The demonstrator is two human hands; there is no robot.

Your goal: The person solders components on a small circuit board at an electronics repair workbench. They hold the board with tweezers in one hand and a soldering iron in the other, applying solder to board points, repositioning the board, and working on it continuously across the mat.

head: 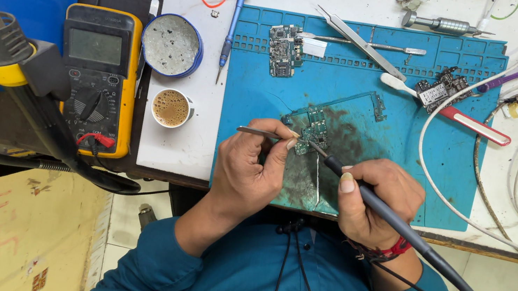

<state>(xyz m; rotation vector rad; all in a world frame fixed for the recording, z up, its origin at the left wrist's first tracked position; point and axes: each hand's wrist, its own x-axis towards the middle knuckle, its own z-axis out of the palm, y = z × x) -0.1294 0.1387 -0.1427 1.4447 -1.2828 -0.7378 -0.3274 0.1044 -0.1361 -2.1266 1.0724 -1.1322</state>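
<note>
Two hands work low in the frame's centre, over a blue mat (pixel 448 140) on the white counter (pixel 177 145). At far left a yellow multimeter (pixel 99 78) shows a grey rectangular screen; beside it sit a round blue-rimmed tin (pixel 171 45) and a small cup (pixel 171 108). The right hand (pixel 373 201) has its grip closed around a black soldering iron (pixel 395 219), its tip on the green circuit board (pixel 313 130). The left hand (pixel 251 169) pinches thin tweezers (pixel 260 133) beside that board.
</note>
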